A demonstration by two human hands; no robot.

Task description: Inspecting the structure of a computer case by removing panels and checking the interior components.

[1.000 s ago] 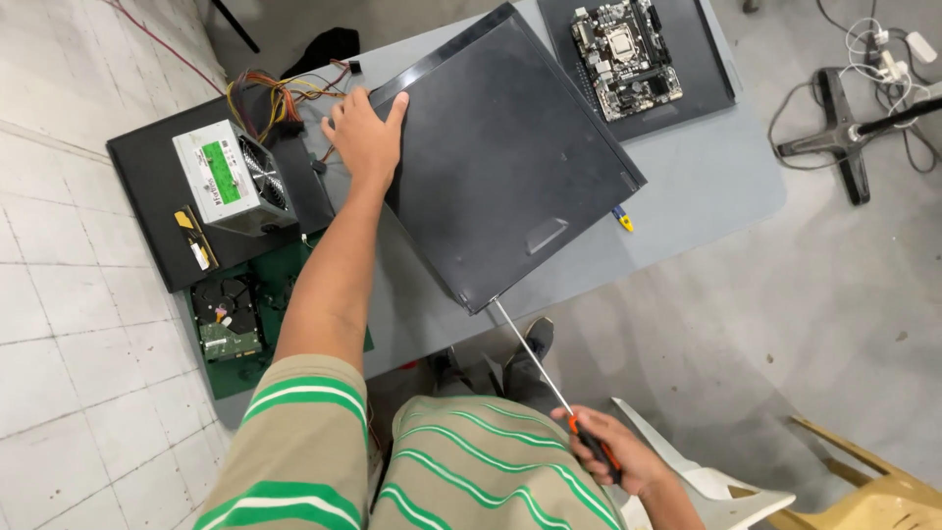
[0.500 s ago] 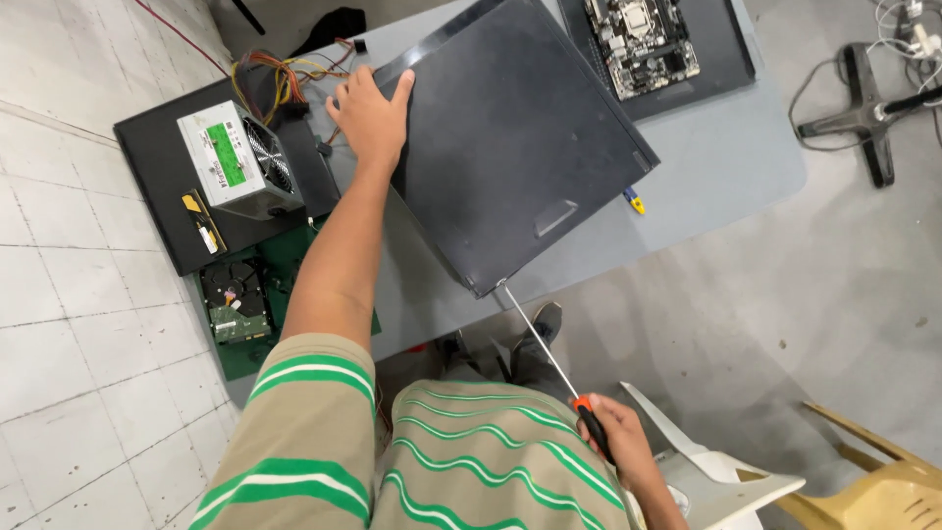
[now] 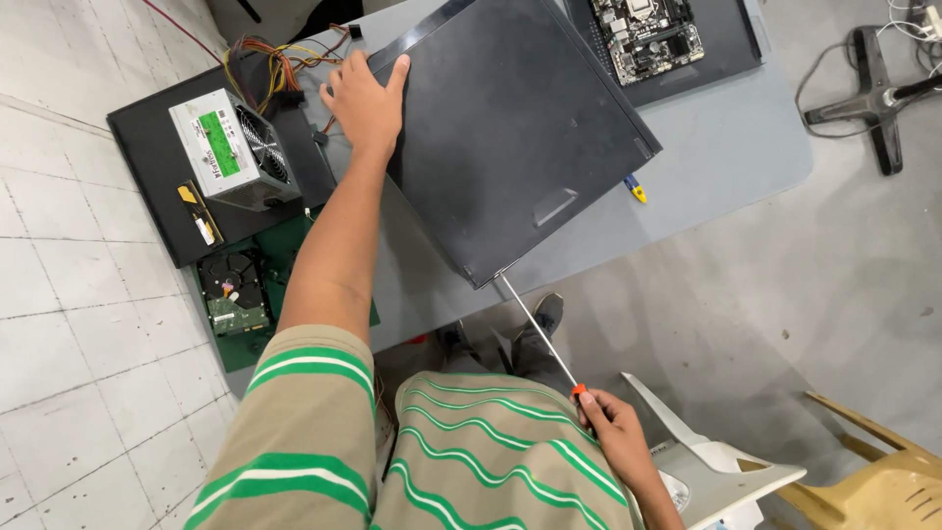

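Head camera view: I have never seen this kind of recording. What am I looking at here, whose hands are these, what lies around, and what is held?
The single picture comes from a camera on a person's head, looking down past their striped shirt. There is no machine, only two bare hands. The left hand lies flat on a large black metal computer case, which rests on a grey table. The right hand has its grip shut on a long screwdriver with a red handle, whose tip reaches the near corner of the case. A silver power supply box with coloured wires sits on the left, a green circuit board at the top, and a hard drive lower left.
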